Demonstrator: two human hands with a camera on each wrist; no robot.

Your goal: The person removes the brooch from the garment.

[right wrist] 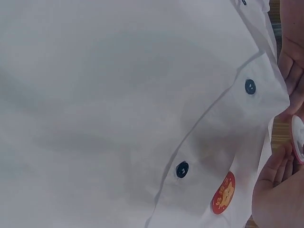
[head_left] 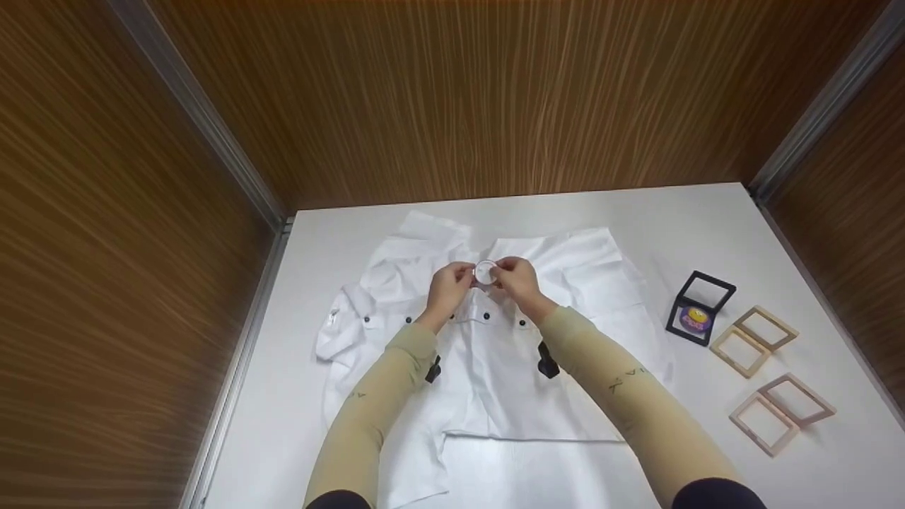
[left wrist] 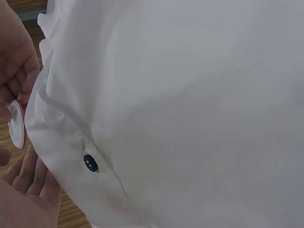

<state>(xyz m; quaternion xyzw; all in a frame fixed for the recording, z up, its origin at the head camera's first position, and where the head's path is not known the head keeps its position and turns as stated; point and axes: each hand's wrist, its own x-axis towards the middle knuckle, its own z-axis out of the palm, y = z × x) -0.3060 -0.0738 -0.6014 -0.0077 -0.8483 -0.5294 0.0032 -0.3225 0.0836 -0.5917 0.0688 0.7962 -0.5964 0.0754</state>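
At the bottom edge, dark cuffs (head_left: 717, 495), then pale yellow sleeves (head_left: 629, 382) with a few dark marks, both above a creased white shirt (head_left: 495, 403) spread over the table (head_left: 707, 226). Right of the shirt, from the near side on: an open pink case (head_left: 779, 409) of two square frames; just past it, an open gold case (head_left: 752, 338) of like shape; near that, an open black case (head_left: 725, 300) with a purple and yellow badge (head_left: 695, 319) in its lower frame. Across the shirt, a row of dark buttons (head_left: 486, 316). In the right wrist view, against white cloth and near a button, a red round badge (right wrist: 223, 193) with a yellow star. Past the row, above the upper shirt: a white disc (head_left: 485, 271) with a red rim, between both hands. Right hand (head_left: 521, 283): fingers clamped on the disc's right side. Left hand (head_left: 447, 291): fingers bent, tips at the disc's left edge; cannot tell whether clamped on it. Farthest off, a brown wood-grain panel (head_left: 509, 99) behind the table's far edge.
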